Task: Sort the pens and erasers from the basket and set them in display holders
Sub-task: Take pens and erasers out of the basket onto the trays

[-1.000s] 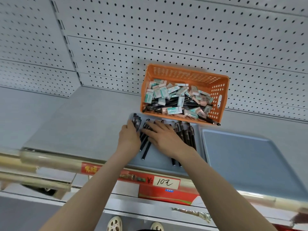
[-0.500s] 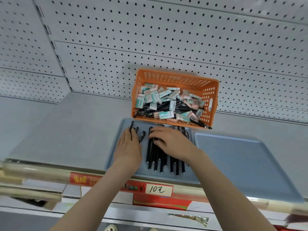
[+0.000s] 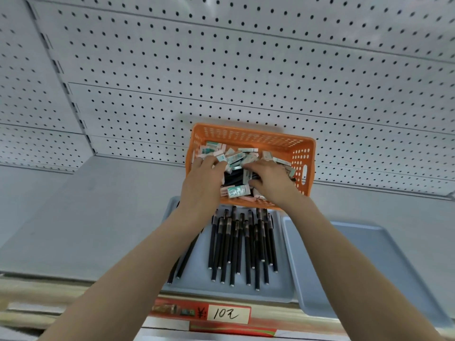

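Nearest to me, at 6 o'clock, a red price strip with a handwritten white label [image 3: 227, 315] runs along the front lip of the grey shelf [image 3: 73, 217]. Just beyond it sits a blue tray [image 3: 283, 286] holding a row of black pens [image 3: 242, 247]. They lie side by side, roughly parallel, ends pointing at 6 and 12. Two more pens slant out from under my left forearm at the tray's 8 o'clock corner. A second blue tray [image 3: 344, 267] lies just beside the first, at its 3 o'clock side.

Both forearms pass over the pen tray toward 12 o'clock. The left hand [image 3: 202, 185] is inside the orange basket [image 3: 304, 153] at its 9 o'clock side, fingers bent down into the heap. I cannot tell whether they have closed on anything. The right hand [image 3: 272, 179] is in the basket's middle, toward 3 o'clock. Its fingers are spread over the pile and its thumb is tucked below. Whether it is grasping something is also unclear to me.

The basket touches the far edge of the pen tray and stands against the back wall. Inside is a jumble of erasers [image 3: 237, 191] in green-and-white sleeves, and more dark pens [image 3: 234, 178] show between the two hands.

Farthest off, from 9 through 12 to 3 o'clock, rises the white pegboard [image 3: 221, 70].
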The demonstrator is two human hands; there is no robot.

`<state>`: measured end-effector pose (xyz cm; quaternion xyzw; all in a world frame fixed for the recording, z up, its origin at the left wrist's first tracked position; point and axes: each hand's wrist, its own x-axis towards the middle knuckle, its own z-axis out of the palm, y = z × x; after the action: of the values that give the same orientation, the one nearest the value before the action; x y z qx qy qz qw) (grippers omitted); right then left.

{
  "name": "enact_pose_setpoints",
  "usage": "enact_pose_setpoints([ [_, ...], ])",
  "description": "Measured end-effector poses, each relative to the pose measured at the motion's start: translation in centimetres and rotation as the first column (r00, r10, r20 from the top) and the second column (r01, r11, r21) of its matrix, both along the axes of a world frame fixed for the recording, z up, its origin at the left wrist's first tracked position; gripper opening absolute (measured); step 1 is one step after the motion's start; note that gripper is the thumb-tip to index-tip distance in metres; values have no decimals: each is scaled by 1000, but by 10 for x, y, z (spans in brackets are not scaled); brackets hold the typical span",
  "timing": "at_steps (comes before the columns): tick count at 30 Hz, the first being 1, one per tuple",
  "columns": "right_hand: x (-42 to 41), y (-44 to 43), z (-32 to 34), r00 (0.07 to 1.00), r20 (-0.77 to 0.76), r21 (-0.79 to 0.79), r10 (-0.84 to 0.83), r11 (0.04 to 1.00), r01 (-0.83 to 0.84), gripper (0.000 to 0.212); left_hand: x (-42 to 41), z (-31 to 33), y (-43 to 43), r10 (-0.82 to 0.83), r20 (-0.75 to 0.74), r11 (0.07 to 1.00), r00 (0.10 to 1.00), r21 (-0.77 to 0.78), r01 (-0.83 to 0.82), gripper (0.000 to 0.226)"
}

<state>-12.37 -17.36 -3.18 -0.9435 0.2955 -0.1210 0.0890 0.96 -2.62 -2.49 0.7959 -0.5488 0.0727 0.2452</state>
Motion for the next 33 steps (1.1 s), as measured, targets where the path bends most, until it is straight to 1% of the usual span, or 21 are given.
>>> enact_pose_setpoints([
  [3,6,-4,2,998,31,6,-46,999,45,26,7,5,-4,43,43,997,998,59,-45,33],
  [5,4,-3,6,990,120,65,-69,996,61,16,14,5,-3,59,63,994,996,89,-65,27],
  [6,3,-2,9,979,181,109,-90,992,71,12,17,3,-2,55,60,996,997,62,-59,26],
  [8,2,1,15,955,266,164,-129,983,88,10,22,-1,-4,11,75,1000,997,-19,-10,24],
  [9,1,1,17,949,283,180,-140,979,91,11,24,-1,-6,-19,77,999,997,-39,22,23],
  [11,1,-1,18,943,292,220,-160,971,97,12,26,0,-16,-68,54,998,996,1,68,34],
  [14,0,-5,13,956,226,235,-185,963,131,15,29,2,-34,-86,86,984,993,161,71,53],
  [16,-1,-5,9,970,175,205,-171,970,134,20,30,2,-41,-75,113,978,991,200,52,57],
  [19,-3,-5,8,977,161,194,-137,975,105,24,32,3,-46,-50,104,985,993,167,32,52],
  [22,-6,-3,6,985,139,195,-106,978,78,18,31,3,-49,-51,82,990,995,133,40,46],
  [24,-9,-2,6,984,154,236,-85,971,47,14,31,1,-51,-41,62,993,997,110,34,45],
  [26,-10,2,7,989,149,274,-11,961,-31,16,29,0,-50,-41,42,996,998,78,38,44],
  [27,-9,4,7,993,113,260,46,963,-74,19,29,0,-49,-48,30,997,998,60,46,41],
  [29,-4,5,3,990,-1,179,144,974,-142,27,28,-1,-43,-69,33,997,997,25,68,34],
  [31,3,6,0,983,-75,130,169,979,-158,31,27,-1,-34,-76,44,997,996,-12,77,30],
  [33,7,7,0,980,-108,100,166,983,-156,33,25,-3,-25,-79,37,997,996,-18,80,29],
])
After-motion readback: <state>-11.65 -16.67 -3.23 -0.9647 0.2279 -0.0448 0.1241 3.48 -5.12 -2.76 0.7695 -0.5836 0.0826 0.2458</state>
